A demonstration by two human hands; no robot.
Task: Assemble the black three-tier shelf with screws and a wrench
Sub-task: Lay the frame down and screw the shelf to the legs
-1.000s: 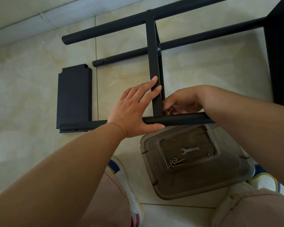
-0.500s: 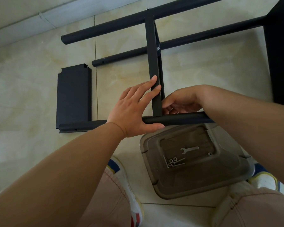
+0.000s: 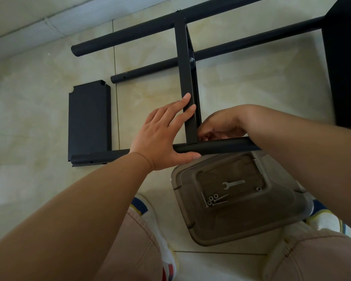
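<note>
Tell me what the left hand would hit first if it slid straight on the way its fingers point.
The left hand points up and right; its fingers already lie on the upright shelf panel, so it meets that panel at once. Depth is uncertain.

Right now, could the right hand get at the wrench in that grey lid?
Probably yes. The wrench lies bare on the lid, nothing over it, just below the right hand. That hand is busy behind the black tube, so it would have to leave the joint first.
</note>
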